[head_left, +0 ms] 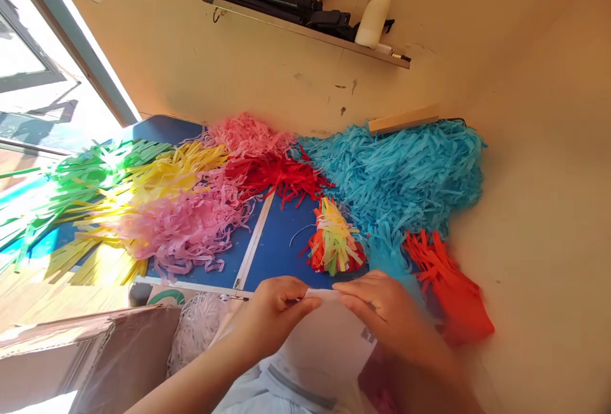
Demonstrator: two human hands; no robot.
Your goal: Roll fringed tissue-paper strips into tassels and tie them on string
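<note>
A thin white piece (324, 294) is pinched by the left hand (275, 312) and the right hand (382, 306), both nearly closed; coloured shreds (391, 179) are heaped beyond.

Thin whitish piece (323, 294), its short upper edge roughly level, pinched between left hand (281, 304) and right hand (379, 304), just off the near side of the blue desk (282, 233), lower extent hard to tell.

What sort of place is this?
It looks like a small craft corner, perhaps in a home: heaps of coloured strips cover much of a blue table, a multicoloured bundle lies beside them, and a white bottle stands on a shelf.
</note>
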